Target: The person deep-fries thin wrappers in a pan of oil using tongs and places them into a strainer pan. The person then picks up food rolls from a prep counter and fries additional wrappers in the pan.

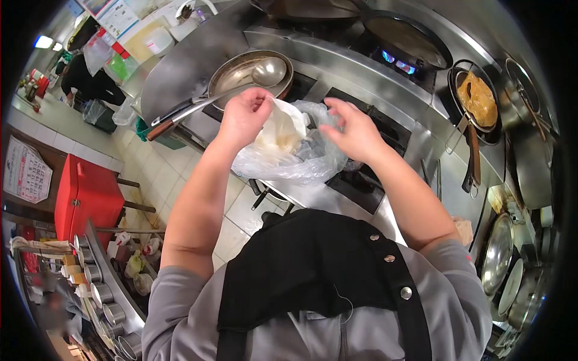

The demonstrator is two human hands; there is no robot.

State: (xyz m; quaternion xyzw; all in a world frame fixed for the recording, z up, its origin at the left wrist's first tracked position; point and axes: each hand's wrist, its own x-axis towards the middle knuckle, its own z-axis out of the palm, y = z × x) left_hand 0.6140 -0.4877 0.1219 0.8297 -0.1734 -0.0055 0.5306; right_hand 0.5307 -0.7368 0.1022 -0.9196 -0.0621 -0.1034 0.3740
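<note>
the clear plastic bag [313, 163] spreads crumpled at the front edge of the steel worktop [352, 207], its long axis running roughly side to side between the forearms, while the thin white piece [282, 123] slants from the left hand's fingertips down into its mouth. the bag sits between and just below both hands, and the white piece's upper edge is pinched by the left hand [245, 115], knuckles up, thumb against fingers. the right hand [356, 129] is spread wide beside the bag, fingers curved inward, though whether it touches the plastic i cannot tell.
</note>
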